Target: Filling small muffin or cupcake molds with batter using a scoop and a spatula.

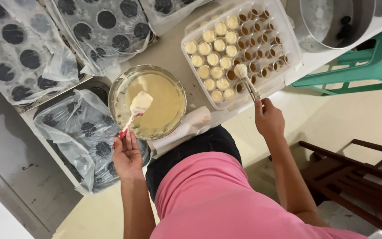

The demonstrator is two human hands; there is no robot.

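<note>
Pink shirt is closest to me. My left hand (127, 155) grips a spatula (135, 109) in the batter bowl (148, 102) just ahead. My right hand (268, 118) pinches a scoop (245, 77) over the cup tray (239, 48) beyond it.

Metal bowl (147, 102), centre: silver rim, pale yellow batter. Spatula (134, 110), held by the left hand (127, 156): red handle, blade coated cream. Scoop (246, 80), in the right hand (269, 119): silver, cream-topped. Clear tray (239, 53), upper middle: small cups, the left ones filled pale yellow, the right ones caramel brown at the bottom. Bagged trays (27, 53), upper left: clear plastic over black rounds. Shirt (226, 199), bottom: pink. Stool (368, 62), upper right: teal green. Chair (354, 177), lower right: dark brown.
</note>
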